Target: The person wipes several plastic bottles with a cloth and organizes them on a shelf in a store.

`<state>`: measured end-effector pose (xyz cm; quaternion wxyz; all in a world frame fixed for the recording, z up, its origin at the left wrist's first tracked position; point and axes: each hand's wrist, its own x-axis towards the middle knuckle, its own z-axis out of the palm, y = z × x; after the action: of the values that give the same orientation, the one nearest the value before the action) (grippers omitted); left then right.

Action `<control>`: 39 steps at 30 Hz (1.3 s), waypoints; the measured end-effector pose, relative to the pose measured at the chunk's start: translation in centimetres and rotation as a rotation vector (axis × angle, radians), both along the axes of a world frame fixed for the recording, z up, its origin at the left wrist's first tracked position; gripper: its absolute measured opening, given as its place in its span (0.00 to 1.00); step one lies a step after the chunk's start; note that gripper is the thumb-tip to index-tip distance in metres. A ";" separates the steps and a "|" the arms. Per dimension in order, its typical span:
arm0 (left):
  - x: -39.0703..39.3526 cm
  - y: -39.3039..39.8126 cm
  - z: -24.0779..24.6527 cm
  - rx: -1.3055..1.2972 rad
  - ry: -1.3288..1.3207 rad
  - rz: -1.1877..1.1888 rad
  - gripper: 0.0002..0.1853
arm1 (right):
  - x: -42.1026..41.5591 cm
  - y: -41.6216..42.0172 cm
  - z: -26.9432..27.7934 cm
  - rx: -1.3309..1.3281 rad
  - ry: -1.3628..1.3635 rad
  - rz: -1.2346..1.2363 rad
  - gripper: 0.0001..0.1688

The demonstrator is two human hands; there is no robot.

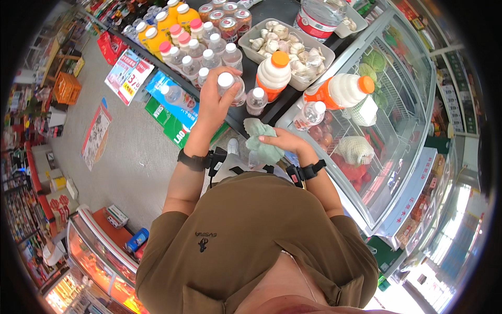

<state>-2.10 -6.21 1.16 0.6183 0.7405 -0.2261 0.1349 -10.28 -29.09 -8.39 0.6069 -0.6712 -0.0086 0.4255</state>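
My left hand (216, 94) is closed around a clear plastic bottle with a white cap (225, 80), at the near end of several similar bottles (211, 59). In my right hand (285, 139) is a pale green cloth (263, 142), bunched against the fingers. A pale, translucent shape shows below the cloth; I cannot tell what it is. Another small white-capped bottle (257, 101) stands between my hands on the dark shelf (270, 112). Behind it is a large white bottle with an orange cap (274, 74). A matching orange-capped bottle (339, 91) and a small clear bottle (310, 115) stand on the freezer's glass top.
A plastic tub of garlic bulbs (327, 62) sits behind the bottles, beside a large water jug (319, 19). Orange drink bottles (166, 23) and cans (228, 28) fill the back left. A glass-topped chest freezer (392, 157) with vegetables runs along my right. Cartons (168, 121) stand at the shelf's left side.
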 end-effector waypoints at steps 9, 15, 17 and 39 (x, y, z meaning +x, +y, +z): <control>7.0 -1.6 -2.9 0.381 -0.088 -0.019 0.17 | -1.6 -1.3 -2.4 -0.111 -0.044 -0.216 0.36; 9.9 -2.7 -5.3 0.467 -0.022 -0.016 0.19 | -2.4 -0.9 -1.0 -0.128 -0.027 -0.319 0.34; 11.0 -2.9 -5.7 0.485 -0.020 -0.040 0.19 | -2.5 -0.8 -1.1 -0.134 -0.025 -0.334 0.34; 12.9 -4.3 -6.3 0.593 0.075 -0.155 0.25 | -2.4 1.1 -1.5 -0.173 -0.060 -0.360 0.36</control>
<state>10.81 -10.51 -5.15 0.3915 0.8738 -0.2882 -0.0119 -12.69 -28.03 -9.92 0.6128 -0.7238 0.1302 0.2892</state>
